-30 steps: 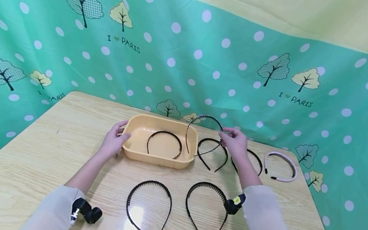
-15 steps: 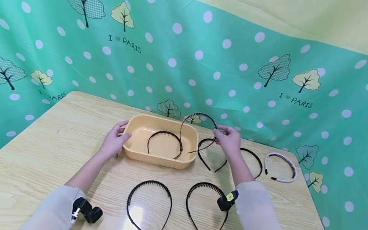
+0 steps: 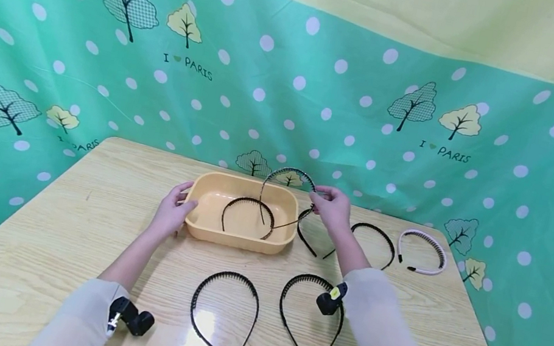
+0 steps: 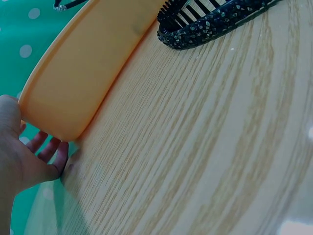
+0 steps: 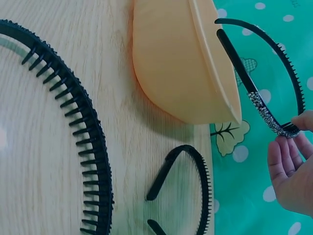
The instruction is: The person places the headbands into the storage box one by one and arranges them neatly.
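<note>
My right hand (image 3: pixel 333 209) pinches a thin black headband (image 3: pixel 293 169) by its side, holding it in the air over the right end of a yellow-orange plastic basin (image 3: pixel 234 241). In the right wrist view this headband (image 5: pixel 264 112) shows glittery stones, small teeth and two free ends pointing toward the basin (image 5: pixel 171 63). At the basin's left end, my left hand (image 3: pixel 172 211) grips the wall, thumb over the rim and fingers outside, as the left wrist view of the hand (image 4: pixel 29 156) also shows. Another black headband (image 3: pixel 252 199) lies inside the basin.
Two black toothed headbands, a left one (image 3: pixel 231 275) and a right one (image 3: pixel 314 277), lie in front of the basin. To its right are two more black headbands (image 3: pixel 301 240) (image 3: pixel 383 234) and a white-pink one (image 3: pixel 427 270). A patterned green curtain (image 3: pixel 288 107) hangs behind the table.
My right hand has moved left with the held headband, from beside the basin to over its right end. The left hand and the basin have stayed in place.
</note>
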A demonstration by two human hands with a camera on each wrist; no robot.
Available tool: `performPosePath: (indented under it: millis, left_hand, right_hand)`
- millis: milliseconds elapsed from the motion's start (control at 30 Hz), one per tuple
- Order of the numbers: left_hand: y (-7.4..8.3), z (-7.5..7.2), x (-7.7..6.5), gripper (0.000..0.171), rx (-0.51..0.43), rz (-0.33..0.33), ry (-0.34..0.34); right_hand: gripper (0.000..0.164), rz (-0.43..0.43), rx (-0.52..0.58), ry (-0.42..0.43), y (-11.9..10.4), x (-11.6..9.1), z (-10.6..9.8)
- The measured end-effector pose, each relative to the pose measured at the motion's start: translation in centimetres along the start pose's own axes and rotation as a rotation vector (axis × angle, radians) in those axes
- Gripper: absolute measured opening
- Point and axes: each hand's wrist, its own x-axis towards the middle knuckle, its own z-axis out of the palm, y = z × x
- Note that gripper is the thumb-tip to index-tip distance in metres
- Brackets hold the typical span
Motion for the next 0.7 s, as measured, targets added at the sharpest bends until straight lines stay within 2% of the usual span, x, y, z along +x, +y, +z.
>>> performPosePath:
  millis: [700]
  left_hand:
    - [-0.2, 0.1, 0.2, 0.057, 0.019, -0.009, 0.004]
  right_hand:
    - [0.031, 0.055, 0.027, 0.003, 0.3, -0.1, 2.4]
